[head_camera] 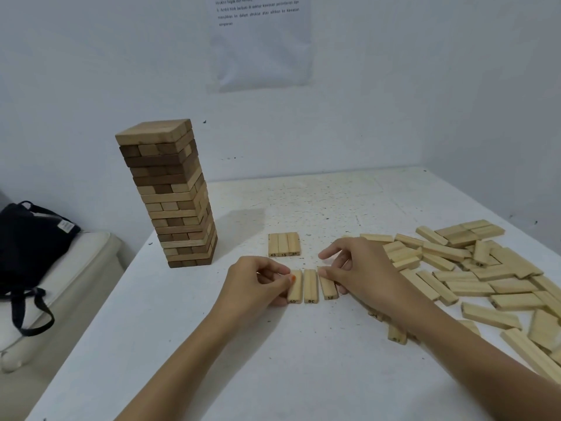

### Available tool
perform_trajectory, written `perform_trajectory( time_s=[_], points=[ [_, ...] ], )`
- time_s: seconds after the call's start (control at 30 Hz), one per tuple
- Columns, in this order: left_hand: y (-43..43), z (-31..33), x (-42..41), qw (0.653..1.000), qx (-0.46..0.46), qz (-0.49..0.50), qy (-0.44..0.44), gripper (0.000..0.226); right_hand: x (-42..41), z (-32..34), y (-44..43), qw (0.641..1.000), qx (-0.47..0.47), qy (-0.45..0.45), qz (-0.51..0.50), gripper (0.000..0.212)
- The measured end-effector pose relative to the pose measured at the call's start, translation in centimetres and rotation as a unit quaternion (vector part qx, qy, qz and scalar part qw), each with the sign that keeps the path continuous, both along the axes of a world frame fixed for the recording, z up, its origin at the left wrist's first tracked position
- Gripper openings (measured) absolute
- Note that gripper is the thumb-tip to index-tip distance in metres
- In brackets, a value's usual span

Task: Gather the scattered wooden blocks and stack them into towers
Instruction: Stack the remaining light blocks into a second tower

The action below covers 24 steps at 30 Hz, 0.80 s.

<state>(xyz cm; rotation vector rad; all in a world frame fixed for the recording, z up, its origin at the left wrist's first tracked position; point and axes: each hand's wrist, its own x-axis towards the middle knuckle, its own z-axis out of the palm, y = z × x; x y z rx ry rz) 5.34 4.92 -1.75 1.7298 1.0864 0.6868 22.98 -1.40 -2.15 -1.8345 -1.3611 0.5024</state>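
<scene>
Pale wood row, lower centre of the white worktop (273,366): left grip (253,282) pinches the left block (296,291), right grip (364,268) pinches the right block (329,290), and the middle block (310,285) sits loose between them. Just above, a finished trio (283,244) lies flat, blocks touching. Scattered pile (485,278) on the right, tall darker tower (170,192) at left-centre.

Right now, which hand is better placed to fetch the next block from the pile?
Right. Both hands pinch the three-block row, but the right hand lies next to the loose pile, while the left hand is on the row's far side.
</scene>
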Motion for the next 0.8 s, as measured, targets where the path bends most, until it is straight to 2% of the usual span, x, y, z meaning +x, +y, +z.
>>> perform_trajectory(
  time_s=[0.13, 0.2, 0.3, 0.37, 0.43, 0.53, 0.7, 0.8],
  points=[
    [-0.3, -0.1, 0.1, 1.000, -0.013, -0.011, -0.010, 0.013, -0.6, -0.1, -0.3, 1.000, 0.005, 0.011, 0.015, 0.021],
    [-0.2, -0.1, 0.1, 1.000, -0.025, -0.012, -0.014, 0.014, -0.8, 0.1, -0.5, 1.000, 0.003, -0.010, 0.026, 0.029],
    [-0.1, -0.2, -0.1, 0.998, -0.052, -0.007, -0.027, 0.015, -1.2, 0.7, -1.3, 0.996, -0.030, 0.016, 0.081, 0.047],
    [-0.2, -0.5, -0.2, 1.000, -0.023, -0.002, -0.011, 0.015, -1.5, 0.6, -1.6, 0.991, -0.049, -0.035, 0.122, 0.065],
    [-0.3, -0.7, -0.3, 0.999, 0.033, 0.004, 0.023, 0.016, -1.7, 0.1, -1.5, 0.988, -0.025, -0.086, 0.129, 0.076],
    [-0.3, -0.7, -0.5, 0.998, 0.056, -0.004, 0.029, 0.018, -1.7, -0.2, -1.3, 0.988, -0.008, -0.075, 0.137, 0.074],
    [-0.4, -0.5, -1.0, 1.000, 0.023, -0.007, 0.006, 0.011, -1.3, 1.1, -2.1, 0.977, -0.031, -0.072, 0.199, 0.070],
    [-0.6, -0.3, -1.3, 1.000, 0.004, -0.003, 0.004, 0.016, -0.8, 1.4, -2.3, 0.975, -0.037, -0.090, 0.199, 0.069]
  ],
)
